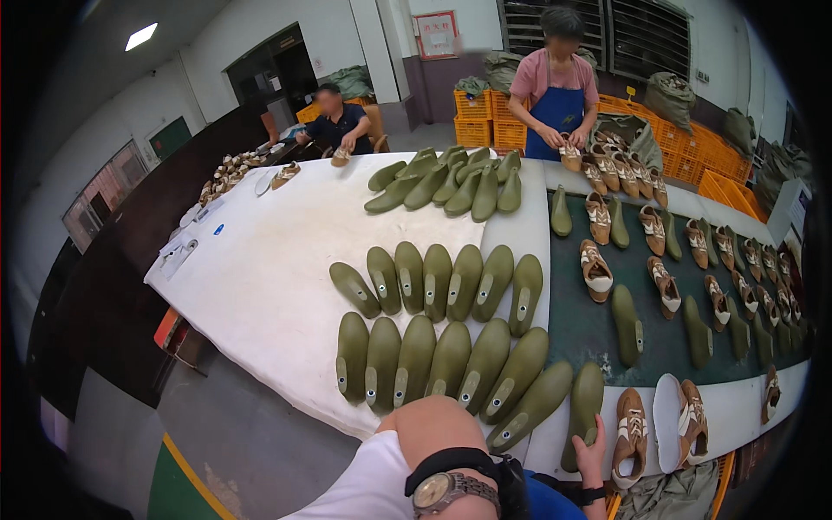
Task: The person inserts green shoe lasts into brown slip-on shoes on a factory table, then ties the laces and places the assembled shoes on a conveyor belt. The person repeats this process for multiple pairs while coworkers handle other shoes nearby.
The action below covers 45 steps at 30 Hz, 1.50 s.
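My right hand is closed around the lower end of a green shoe last, at the right end of the nearest row. My left arm, bent and with a watch on its wrist, crosses the lower edge; the hand itself is out of the picture. Left of the held last, several green shoe lasts lie side by side, with a second row beyond them. Just right of my right hand, a brown and white sneaker rests beside a white insole-shaped piece.
A white table stretches left, with more lasts piled at its far side. On the right, a dark green conveyor belt carries sneakers and lasts. Opposite, a person in a blue apron handles a sneaker; another person sits far left. Orange crates stand behind.
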Each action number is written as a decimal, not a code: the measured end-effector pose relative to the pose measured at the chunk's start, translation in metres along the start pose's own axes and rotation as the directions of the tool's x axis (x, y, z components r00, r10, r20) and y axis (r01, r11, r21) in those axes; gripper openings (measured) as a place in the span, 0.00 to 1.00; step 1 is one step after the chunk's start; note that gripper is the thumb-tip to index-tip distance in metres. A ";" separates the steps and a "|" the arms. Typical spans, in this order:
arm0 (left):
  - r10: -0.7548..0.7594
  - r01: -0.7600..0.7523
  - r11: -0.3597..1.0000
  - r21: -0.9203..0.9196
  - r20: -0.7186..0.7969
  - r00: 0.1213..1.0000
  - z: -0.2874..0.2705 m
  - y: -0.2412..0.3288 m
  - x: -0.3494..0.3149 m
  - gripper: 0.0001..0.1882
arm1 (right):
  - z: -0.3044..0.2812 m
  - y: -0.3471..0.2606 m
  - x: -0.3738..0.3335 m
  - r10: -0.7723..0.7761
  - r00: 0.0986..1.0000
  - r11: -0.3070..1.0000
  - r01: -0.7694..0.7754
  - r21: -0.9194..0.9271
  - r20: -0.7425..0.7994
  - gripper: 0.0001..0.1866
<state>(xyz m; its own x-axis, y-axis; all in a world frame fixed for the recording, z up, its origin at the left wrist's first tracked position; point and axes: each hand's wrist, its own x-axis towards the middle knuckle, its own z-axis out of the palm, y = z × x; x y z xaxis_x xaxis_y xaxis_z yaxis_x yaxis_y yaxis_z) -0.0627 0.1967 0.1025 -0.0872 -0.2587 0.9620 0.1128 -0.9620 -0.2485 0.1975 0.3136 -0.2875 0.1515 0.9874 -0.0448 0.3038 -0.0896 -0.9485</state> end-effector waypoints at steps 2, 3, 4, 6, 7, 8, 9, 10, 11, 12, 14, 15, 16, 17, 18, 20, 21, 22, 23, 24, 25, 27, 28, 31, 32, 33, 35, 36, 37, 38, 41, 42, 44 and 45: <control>-0.015 0.015 1.000 0.001 -0.041 0.999 0.005 -0.006 -0.011 0.28 | 0.001 0.002 0.001 -0.005 1.000 0.999 0.004 0.036 0.008 0.38; -0.025 0.024 1.000 -0.010 -0.063 0.998 0.008 -0.010 -0.017 0.28 | 0.002 0.003 0.002 -0.010 1.000 1.000 0.010 0.020 0.000 0.38; -0.036 0.034 0.999 -0.017 -0.085 0.996 0.012 -0.013 -0.023 0.28 | 0.003 0.004 0.002 -0.023 1.000 0.999 0.023 0.024 -0.002 0.38; -0.054 0.050 0.998 -0.033 -0.129 0.990 0.020 -0.018 -0.037 0.28 | 0.004 0.004 0.003 -0.019 1.000 1.000 0.019 0.012 -0.018 0.39; -0.063 0.057 0.997 -0.047 -0.151 0.987 0.025 -0.020 -0.045 0.28 | 0.004 0.004 0.003 -0.044 0.999 0.999 0.044 -0.004 -0.011 0.39; -0.075 0.064 0.996 -0.068 -0.176 0.981 0.031 -0.020 -0.053 0.28 | 0.004 0.004 0.003 -0.040 0.999 0.999 0.040 -0.013 -0.013 0.39; -0.093 0.076 0.993 -0.091 -0.207 0.974 0.038 -0.021 -0.059 0.28 | 0.003 0.003 0.003 -0.032 0.999 0.999 0.032 -0.012 -0.014 0.39; -0.123 0.089 0.983 -0.157 -0.220 0.968 0.043 -0.021 -0.062 0.28 | 0.003 0.003 0.002 -0.039 0.999 0.999 0.039 -0.030 -0.006 0.39; -0.166 0.111 0.963 -0.247 -0.212 0.963 0.046 -0.023 -0.063 0.28 | 0.002 0.002 0.002 -0.040 0.999 0.999 0.040 -0.037 0.005 0.39; -0.204 0.129 0.901 -0.414 -0.141 0.969 0.046 -0.027 -0.062 0.28 | 0.001 0.001 0.001 -0.056 0.998 0.998 0.056 -0.018 0.028 0.39; -0.215 0.134 0.798 -0.587 -0.070 0.974 0.045 -0.041 -0.055 0.27 | 0.000 -0.004 0.001 -0.012 0.999 0.999 0.013 -0.035 0.030 0.39; -0.080 0.065 0.774 -0.630 0.005 0.997 0.041 -0.054 -0.052 0.26 | 0.000 -0.007 0.001 0.005 0.999 1.000 -0.004 -0.030 0.034 0.40; 0.056 0.013 0.731 -0.682 0.079 0.995 0.036 -0.066 -0.050 0.26 | 0.001 -0.010 0.001 -0.006 1.000 1.000 0.006 -0.027 0.029 0.40; 0.310 -0.054 0.647 -0.760 0.199 0.930 0.025 -0.091 -0.053 0.26 | 0.002 -0.014 0.000 -0.017 1.000 1.000 0.017 -0.024 0.024 0.40; 0.292 -0.031 0.644 -0.764 0.208 0.933 0.026 -0.083 -0.047 0.26 | 0.002 -0.016 0.000 -0.028 0.999 0.999 0.029 -0.021 0.019 0.40; -0.020 0.097 0.704 -0.703 0.117 0.993 0.029 -0.063 -0.042 0.27 | 0.001 -0.017 -0.003 -0.026 0.999 1.000 0.026 -0.016 0.018 0.39; -0.147 0.131 0.760 -0.637 0.029 0.989 0.032 -0.052 -0.044 0.28 | 0.001 -0.013 -0.002 -0.027 0.999 1.000 0.028 -0.012 0.019 0.39; -0.271 0.189 0.797 -0.574 -0.060 0.961 0.035 -0.042 -0.049 0.28 | -0.001 -0.007 -0.001 -0.071 0.997 0.991 0.072 -0.112 0.020 0.35; -0.234 0.156 0.855 -0.494 -0.100 0.967 0.039 -0.040 -0.059 0.29 | -0.003 0.001 -0.001 -0.114 0.993 0.971 0.116 -0.210 0.026 0.33; -0.206 0.138 0.896 -0.422 -0.120 0.971 0.042 -0.041 -0.071 0.30 | -0.007 0.012 0.000 -0.156 0.987 0.939 0.158 -0.306 0.031 0.31; -0.178 0.121 0.930 -0.346 -0.140 0.974 0.045 -0.046 -0.084 0.31 | -0.008 0.025 0.004 -0.192 0.980 0.917 0.197 -0.347 0.049 0.32; -0.168 0.179 0.968 -0.176 0.074 0.983 0.031 -0.078 -0.116 0.29 | -0.008 0.049 0.015 -0.264 0.953 0.887 0.300 -0.350 0.148 0.33; -0.287 0.315 0.945 -0.089 0.242 0.927 0.022 -0.089 -0.133 0.30 | -0.006 0.057 0.025 -0.305 0.926 0.873 0.366 -0.323 0.225 0.34; -0.619 0.800 0.596 0.071 0.676 0.401 -0.001 -0.111 -0.190 0.33 | -0.007 0.052 0.027 -0.284 0.927 0.877 0.355 -0.324 0.245 0.36; -0.659 0.837 0.504 0.213 0.722 0.213 -0.010 -0.114 -0.209 0.32 | -0.007 0.042 0.022 -0.201 0.967 0.903 0.245 -0.353 0.158 0.36; -0.678 0.841 0.406 0.357 0.735 0.015 -0.018 -0.115 -0.229 0.32 | -0.009 0.029 0.006 -0.117 0.991 0.921 0.134 -0.366 0.069 0.36; -0.642 0.602 0.472 0.644 0.719 -0.266 -0.037 -0.110 -0.266 0.32 | -0.005 -0.004 0.001 -0.111 0.991 0.931 0.131 -0.341 0.076 0.37; -0.620 0.662 0.427 0.616 0.733 -0.281 -0.048 -0.112 -0.284 0.32 | -0.003 -0.016 -0.002 -0.117 0.990 0.932 0.137 -0.335 0.079 0.37; -0.594 0.696 0.355 0.625 0.725 -0.348 -0.058 -0.115 -0.300 0.31 | -0.001 -0.026 -0.004 -0.122 0.989 0.933 0.142 -0.330 0.081 0.37; -0.627 0.747 0.261 0.612 0.696 -0.352 -0.068 -0.118 -0.312 0.31 | 0.002 -0.033 -0.005 -0.188 0.981 0.929 0.194 -0.316 0.051 0.35; -0.658 0.815 0.000 0.579 0.614 -0.436 -0.104 -0.130 -0.324 0.32 | 0.005 -0.037 -0.007 -0.288 0.957 0.906 0.286 -0.311 0.042 0.31; -0.678 0.798 -0.041 0.601 0.570 -0.464 -0.114 -0.137 -0.321 0.31 | 0.005 -0.035 -0.007 -0.262 0.962 0.904 0.275 -0.327 0.084 0.33; -0.756 0.820 -0.180 0.544 0.456 -0.469 -0.136 -0.145 -0.303 0.29 | 0.003 -0.030 -0.010 -0.249 0.960 0.896 0.278 -0.347 0.127 0.35; -0.778 0.803 -0.163 0.573 0.426 -0.461 -0.147 -0.150 -0.292 0.28 | 0.004 -0.028 -0.011 -0.285 0.950 0.888 0.311 -0.338 0.126 0.35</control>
<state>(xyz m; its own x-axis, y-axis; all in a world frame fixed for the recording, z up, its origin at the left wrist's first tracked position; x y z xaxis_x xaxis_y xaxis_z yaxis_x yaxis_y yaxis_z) -0.1997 0.4036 -0.1583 0.3739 0.9052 -0.2021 0.4784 -0.0015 0.8781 0.1835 0.3061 -0.2614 -0.0614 0.9802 0.1884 0.6347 0.1840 -0.7505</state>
